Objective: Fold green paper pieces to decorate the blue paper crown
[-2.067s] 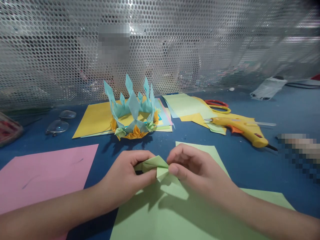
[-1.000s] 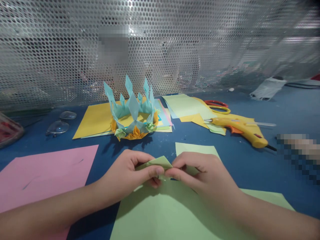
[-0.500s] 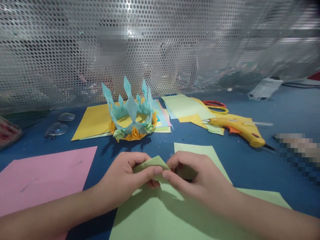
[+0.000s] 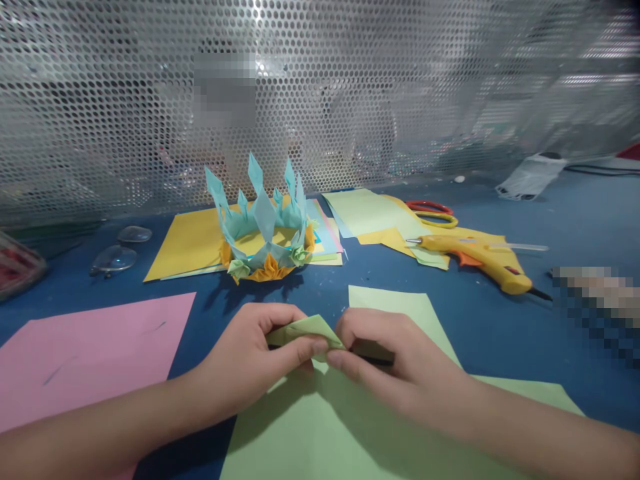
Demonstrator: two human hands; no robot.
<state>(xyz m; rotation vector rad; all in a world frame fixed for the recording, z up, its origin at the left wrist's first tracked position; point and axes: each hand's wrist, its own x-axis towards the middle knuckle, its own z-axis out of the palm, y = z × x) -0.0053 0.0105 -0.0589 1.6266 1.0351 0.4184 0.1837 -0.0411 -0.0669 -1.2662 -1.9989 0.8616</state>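
A small folded piece of green paper (image 4: 305, 329) is pinched between both my hands just above the blue table. My left hand (image 4: 253, 357) grips its left end with thumb and curled fingers. My right hand (image 4: 395, 363) pinches its right end with the fingertips pressed together. Under the hands lies a large light green sheet (image 4: 340, 433). Behind them stands a light blue paper crown (image 4: 263, 223) with orange and green folded flowers around its base.
A pink sheet (image 4: 85, 350) lies at the left. Yellow and green sheets (image 4: 190, 240) sit behind, with red-and-yellow scissors (image 4: 435, 212) and a yellow glue gun (image 4: 483, 260) at the right. Clear glasses (image 4: 117, 250) rest far left. A perforated metal screen (image 4: 350, 93) closes the back.
The folded green piece was pressed flatter and narrower between the fingers. Both hands stayed in place, moving slightly closer together.
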